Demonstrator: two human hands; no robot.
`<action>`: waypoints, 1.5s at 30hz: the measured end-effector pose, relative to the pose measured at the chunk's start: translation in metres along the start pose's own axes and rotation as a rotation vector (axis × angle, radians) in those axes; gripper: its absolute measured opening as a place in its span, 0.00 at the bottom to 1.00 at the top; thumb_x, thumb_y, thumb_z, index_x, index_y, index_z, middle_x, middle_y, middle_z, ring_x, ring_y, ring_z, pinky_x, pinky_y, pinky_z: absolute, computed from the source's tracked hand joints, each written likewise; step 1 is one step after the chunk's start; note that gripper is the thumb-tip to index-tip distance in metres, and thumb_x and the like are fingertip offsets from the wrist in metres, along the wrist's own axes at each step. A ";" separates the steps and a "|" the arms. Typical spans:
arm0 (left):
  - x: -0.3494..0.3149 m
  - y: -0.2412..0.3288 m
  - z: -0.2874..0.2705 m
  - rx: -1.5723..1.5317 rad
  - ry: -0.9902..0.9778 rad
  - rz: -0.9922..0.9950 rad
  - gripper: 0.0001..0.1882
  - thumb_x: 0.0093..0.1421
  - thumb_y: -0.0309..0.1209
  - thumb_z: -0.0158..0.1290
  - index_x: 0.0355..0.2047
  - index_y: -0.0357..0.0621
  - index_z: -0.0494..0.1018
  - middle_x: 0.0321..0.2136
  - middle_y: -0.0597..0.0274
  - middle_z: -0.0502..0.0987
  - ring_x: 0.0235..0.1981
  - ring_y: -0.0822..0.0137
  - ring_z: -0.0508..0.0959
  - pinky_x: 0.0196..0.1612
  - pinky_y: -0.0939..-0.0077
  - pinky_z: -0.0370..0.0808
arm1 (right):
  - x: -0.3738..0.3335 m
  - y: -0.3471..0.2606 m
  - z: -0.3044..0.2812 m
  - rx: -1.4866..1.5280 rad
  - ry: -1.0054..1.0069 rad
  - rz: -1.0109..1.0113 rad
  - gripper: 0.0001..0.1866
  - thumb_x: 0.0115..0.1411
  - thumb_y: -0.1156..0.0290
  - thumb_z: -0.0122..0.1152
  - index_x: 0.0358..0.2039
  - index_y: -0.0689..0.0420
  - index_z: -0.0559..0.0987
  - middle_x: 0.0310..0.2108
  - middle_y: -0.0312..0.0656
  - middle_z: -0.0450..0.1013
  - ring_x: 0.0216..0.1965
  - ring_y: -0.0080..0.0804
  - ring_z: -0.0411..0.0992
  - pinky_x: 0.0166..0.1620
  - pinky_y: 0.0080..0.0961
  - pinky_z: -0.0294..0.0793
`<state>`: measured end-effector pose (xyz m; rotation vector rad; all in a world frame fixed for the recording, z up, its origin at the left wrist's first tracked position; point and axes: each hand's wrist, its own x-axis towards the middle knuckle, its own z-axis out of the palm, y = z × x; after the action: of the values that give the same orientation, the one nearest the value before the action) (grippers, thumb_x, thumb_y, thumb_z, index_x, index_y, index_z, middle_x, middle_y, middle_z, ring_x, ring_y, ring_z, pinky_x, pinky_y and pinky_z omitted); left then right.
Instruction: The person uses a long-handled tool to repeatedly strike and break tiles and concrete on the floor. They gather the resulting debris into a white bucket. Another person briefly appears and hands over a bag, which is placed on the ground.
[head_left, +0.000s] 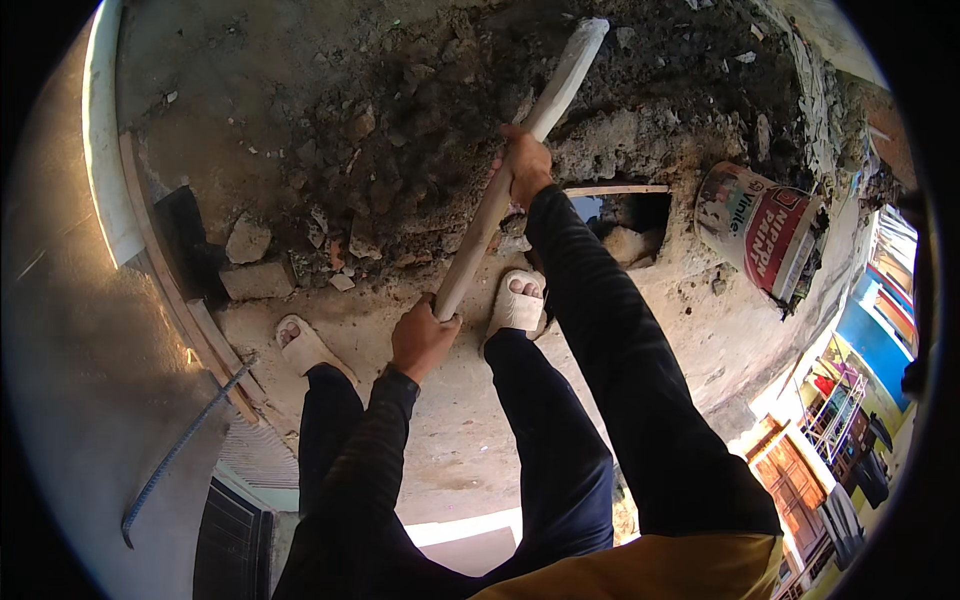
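Observation:
A long, pale wooden pole [478, 235] slants across the middle, its whitish far end raised over dark, broken soil and rubble [400, 130]. My left hand [424, 338] is closed around the near end, just in front of my feet. Farther up, my right hand [526, 167] grips the shaft with its fingers wrapped around it. No tool head shows on the visible length, and the end inside my left hand is hidden. My sandalled feet [517, 303] stand apart on the concrete at the edge of the rubble.
A white and red paint bucket [758, 228] lies tilted at the right. Beside my right forearm is a rectangular opening [640, 215] in the ground. Loose blocks [257, 281] sit at the left, near a wall with a bent steel bar [185, 450].

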<state>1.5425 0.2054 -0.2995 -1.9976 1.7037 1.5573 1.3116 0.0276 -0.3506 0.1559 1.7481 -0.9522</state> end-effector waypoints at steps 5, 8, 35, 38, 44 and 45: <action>-0.121 -0.015 0.039 -0.276 0.032 -0.053 0.19 0.56 0.41 0.65 0.40 0.40 0.77 0.30 0.42 0.83 0.35 0.42 0.84 0.37 0.54 0.80 | -0.053 0.039 -0.020 -0.069 -0.172 -0.025 0.12 0.62 0.66 0.65 0.33 0.63 0.75 0.19 0.40 0.68 0.15 0.33 0.68 0.21 0.37 0.72; -0.202 -0.028 0.030 -0.154 -0.031 -0.208 0.17 0.57 0.40 0.65 0.39 0.40 0.76 0.30 0.42 0.83 0.34 0.41 0.84 0.36 0.52 0.79 | -0.142 0.054 -0.041 -0.083 -0.200 0.232 0.13 0.59 0.66 0.67 0.25 0.60 0.75 0.17 0.42 0.69 0.14 0.34 0.70 0.20 0.34 0.71; -0.228 -0.034 -0.039 0.276 -0.084 -0.118 0.19 0.59 0.41 0.62 0.46 0.45 0.73 0.29 0.48 0.83 0.31 0.44 0.85 0.35 0.51 0.81 | -0.185 0.102 -0.076 0.225 -0.170 0.352 0.16 0.62 0.59 0.65 0.42 0.53 0.72 0.22 0.38 0.67 0.19 0.35 0.68 0.27 0.38 0.73; -0.189 0.000 -0.060 0.258 -0.195 -0.085 0.19 0.58 0.40 0.63 0.45 0.45 0.74 0.29 0.50 0.83 0.31 0.45 0.85 0.35 0.51 0.82 | -0.200 0.044 -0.076 0.191 -0.075 0.282 0.12 0.61 0.60 0.62 0.38 0.52 0.72 0.22 0.37 0.66 0.19 0.34 0.68 0.28 0.37 0.73; -0.048 -0.002 -0.060 0.241 -0.043 0.077 0.19 0.58 0.37 0.62 0.46 0.41 0.74 0.31 0.47 0.83 0.33 0.44 0.85 0.38 0.51 0.81 | -0.074 -0.004 0.004 0.154 -0.051 -0.059 0.15 0.64 0.62 0.62 0.42 0.59 0.72 0.22 0.37 0.66 0.20 0.31 0.67 0.28 0.35 0.73; -0.055 -0.015 -0.056 0.148 -0.099 0.000 0.20 0.58 0.37 0.62 0.47 0.39 0.75 0.31 0.46 0.84 0.33 0.44 0.85 0.39 0.52 0.81 | -0.064 0.018 0.020 0.049 0.025 0.007 0.18 0.63 0.62 0.64 0.45 0.63 0.73 0.23 0.38 0.68 0.20 0.32 0.68 0.28 0.36 0.74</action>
<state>1.5966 0.2137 -0.2417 -1.8194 1.7271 1.4565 1.3618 0.0483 -0.3079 0.2067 1.7472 -0.9920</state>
